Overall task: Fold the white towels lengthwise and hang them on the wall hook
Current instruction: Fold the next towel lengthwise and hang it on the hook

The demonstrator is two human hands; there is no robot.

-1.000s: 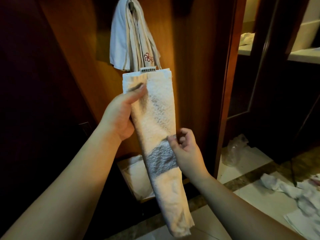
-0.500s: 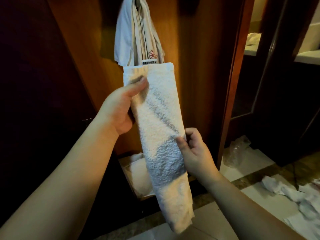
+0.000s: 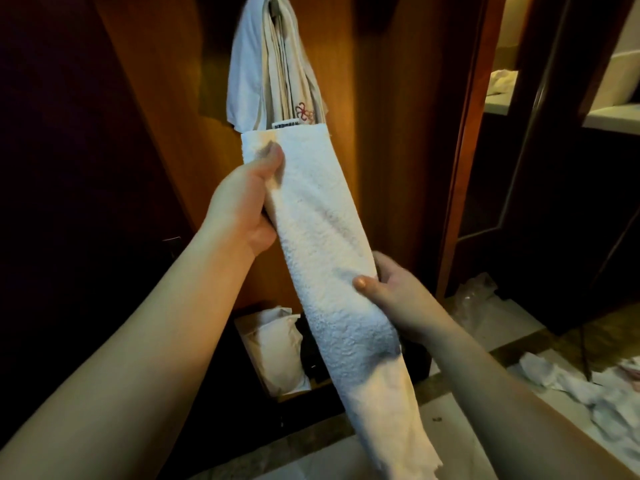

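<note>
- Wall hook (image 3: 274, 8): cut by the top edge; only a dark metal stub shows between the hung towels (image 3: 277, 64).
- Left hand (image 3: 242, 206): fingers hidden behind the folded towel (image 3: 329, 254); thumb alone shows in front.
- Right hand (image 3: 394, 299): fingers mostly hidden behind the same towel.
- Label (image 3: 285, 124) at the folded towel's top edge: print too small to read.
- Box (image 3: 273, 351) on the floor: partly covered by the towel, contents unclear.
- Crumpled white cloth (image 3: 588, 393): cut by the right edge.

Head-worn view, forward and down, close
</note>
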